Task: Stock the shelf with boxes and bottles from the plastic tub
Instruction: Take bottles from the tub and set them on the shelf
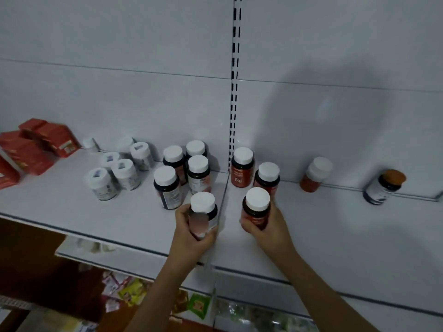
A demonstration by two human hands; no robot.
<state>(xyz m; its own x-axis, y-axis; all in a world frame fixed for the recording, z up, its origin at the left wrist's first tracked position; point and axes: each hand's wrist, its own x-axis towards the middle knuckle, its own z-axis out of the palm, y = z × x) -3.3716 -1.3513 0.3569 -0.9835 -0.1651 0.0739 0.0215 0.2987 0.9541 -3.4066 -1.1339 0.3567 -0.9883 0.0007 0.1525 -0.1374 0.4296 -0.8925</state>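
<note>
Setting both bottles down together is the step in hand, and it goes best if each joins its own cluster. The left hand (191,232) has its fingers curled round a dark white-capped bottle (203,213) with a pale label, held upright at the front of the shelf (72,212), just left of the seam between the two shelf boards. The right hand (266,226) wraps a red-labelled bottle (257,208) just right of that seam; whether either base is already resting on the shelf I cannot tell, since the fingers hide it. Behind the left bottle stands a group of four dark bottles (199,173), so it should slide in as a fresh front row, near them but not knocking the closest one (166,186). The right bottle belongs in front of the two matching red ones, the "Fe" bottle (242,167) and its neighbour (267,177). Turning each label to face outward before letting go saves a second touch. Lower the bases flat, then open the fingers sideways rather than lifting past the caps, as these tall narrow bottles would probably tip easily. Farther left sit white-wrapped jars (115,173) and red boxes (36,147); two lone bottles (315,174) stand well apart at the right. The plastic tub is out of view.
</note>
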